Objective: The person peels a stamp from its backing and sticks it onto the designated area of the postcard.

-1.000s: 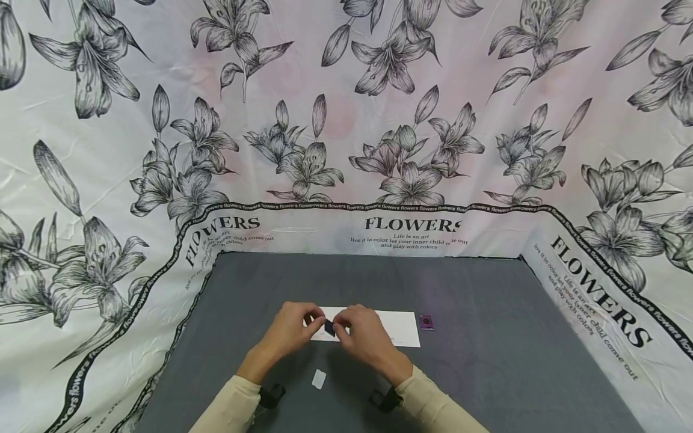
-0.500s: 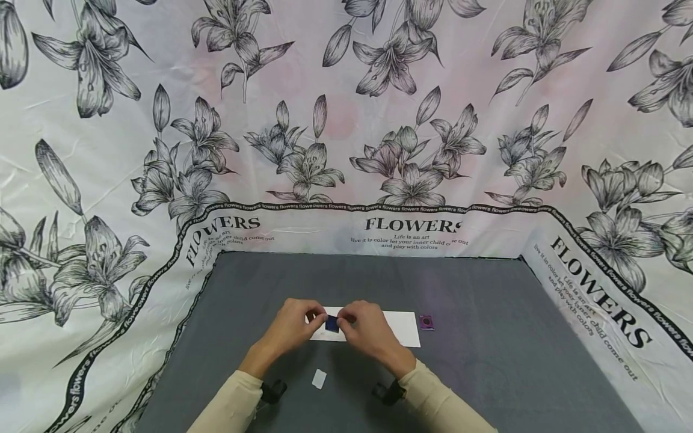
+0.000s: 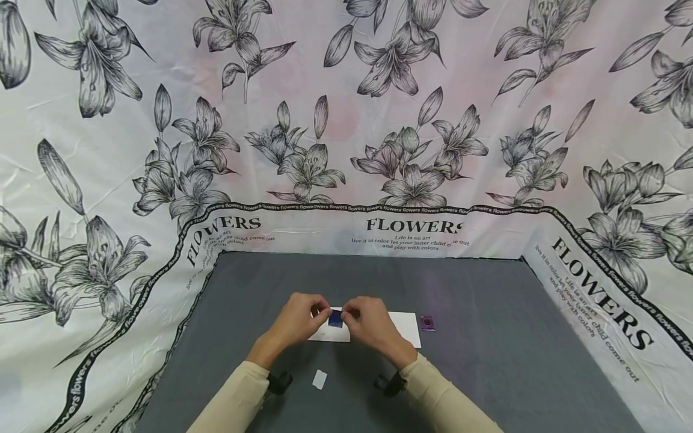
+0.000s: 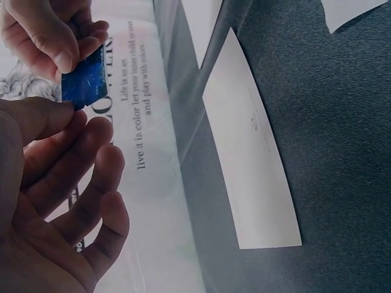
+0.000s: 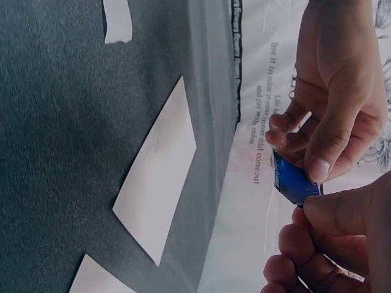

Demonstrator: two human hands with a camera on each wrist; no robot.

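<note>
The left hand [image 3: 300, 317] and right hand [image 3: 373, 326] pinch opposite edges of a small blue packet [image 3: 335, 319], held up between them. White paper [image 3: 407, 328] lies beneath, a purple square [image 3: 428, 323] beyond the right hand, a white scrap [image 3: 320, 379] nearer the wrists.

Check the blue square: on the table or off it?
Off the table. Left hand and right hand pinch the blue square from opposite sides; both wrist views show it against the cloth backdrop.
</note>
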